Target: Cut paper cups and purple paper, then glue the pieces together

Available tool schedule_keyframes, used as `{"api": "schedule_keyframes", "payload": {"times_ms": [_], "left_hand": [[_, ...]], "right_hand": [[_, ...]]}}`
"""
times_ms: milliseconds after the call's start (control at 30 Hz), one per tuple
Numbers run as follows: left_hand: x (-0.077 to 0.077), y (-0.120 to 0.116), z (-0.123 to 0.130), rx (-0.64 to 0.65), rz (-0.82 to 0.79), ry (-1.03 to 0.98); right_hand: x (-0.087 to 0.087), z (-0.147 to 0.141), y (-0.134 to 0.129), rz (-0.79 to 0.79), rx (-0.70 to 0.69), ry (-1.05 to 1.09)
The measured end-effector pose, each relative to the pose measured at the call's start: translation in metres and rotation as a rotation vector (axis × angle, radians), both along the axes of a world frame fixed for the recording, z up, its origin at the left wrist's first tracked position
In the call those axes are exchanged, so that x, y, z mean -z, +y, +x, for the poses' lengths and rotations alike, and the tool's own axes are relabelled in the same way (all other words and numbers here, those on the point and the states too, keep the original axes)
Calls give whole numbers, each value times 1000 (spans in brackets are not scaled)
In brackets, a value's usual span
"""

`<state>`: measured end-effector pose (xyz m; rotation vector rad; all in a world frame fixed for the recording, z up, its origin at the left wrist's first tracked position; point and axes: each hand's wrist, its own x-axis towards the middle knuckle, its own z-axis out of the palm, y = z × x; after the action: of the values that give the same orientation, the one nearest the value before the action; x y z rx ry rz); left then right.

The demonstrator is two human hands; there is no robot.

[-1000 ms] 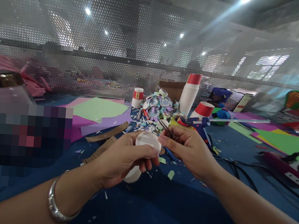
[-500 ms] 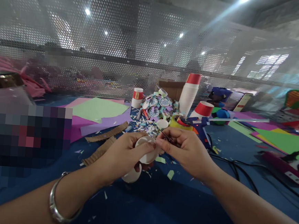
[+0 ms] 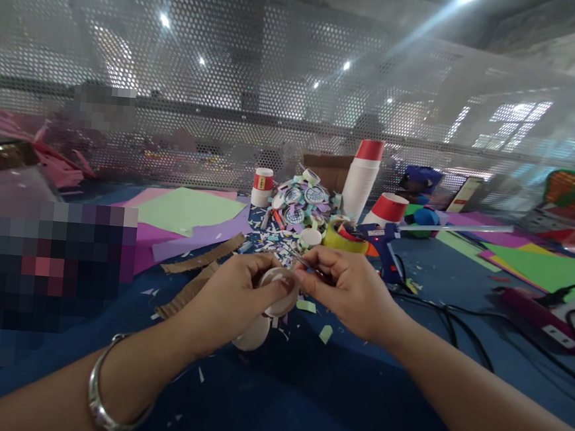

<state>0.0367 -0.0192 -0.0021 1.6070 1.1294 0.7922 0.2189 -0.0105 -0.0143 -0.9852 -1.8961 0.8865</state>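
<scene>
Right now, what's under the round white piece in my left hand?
Another round white piece shows just below, partly covered by your left hand; what lies directly beneath is hidden.

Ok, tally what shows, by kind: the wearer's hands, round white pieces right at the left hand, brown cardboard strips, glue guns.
Hands: 2
Round white pieces: 2
Cardboard strips: 2
Glue gun: 1
Total: 7

Disc (image 3: 284, 304) white, tool (image 3: 308, 267) apparently dark grey, largely hidden, table (image 3: 353, 393) deep blue, glue gun (image 3: 390, 253) blue, cup stack (image 3: 360, 189) white with red top, sheets (image 3: 188, 209) pale green, lilac, magenta, cardboard (image 3: 207, 254) brown, bangle (image 3: 95, 396) silver, screen (image 3: 220, 57) grey with dotted holes.
</scene>
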Motion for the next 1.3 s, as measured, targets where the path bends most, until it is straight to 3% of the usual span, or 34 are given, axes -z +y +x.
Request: {"api": "schedule_keyframes", "payload": {"times_ms": [333, 533, 733, 1167, 1233, 1300], "left_hand": [[-1, 4, -4, 103, 102, 25], [-1, 5, -2, 58, -52, 4], [3, 5, -3, 60, -98, 27], [-1, 1, -1, 67, -91, -5], [-1, 1, -2, 98, -32, 12], [-1, 1, -3, 106, 137, 69]], "right_hand": [[-5, 2, -1, -89, -58, 69], [-1, 1, -3, -22, -46, 31], [2, -1, -4, 16, 0, -40], [-1, -2, 2, -189, -74, 135], [-1, -2, 2, -218, -83, 183], [-2, -3, 1, -260, -98, 232]]}}
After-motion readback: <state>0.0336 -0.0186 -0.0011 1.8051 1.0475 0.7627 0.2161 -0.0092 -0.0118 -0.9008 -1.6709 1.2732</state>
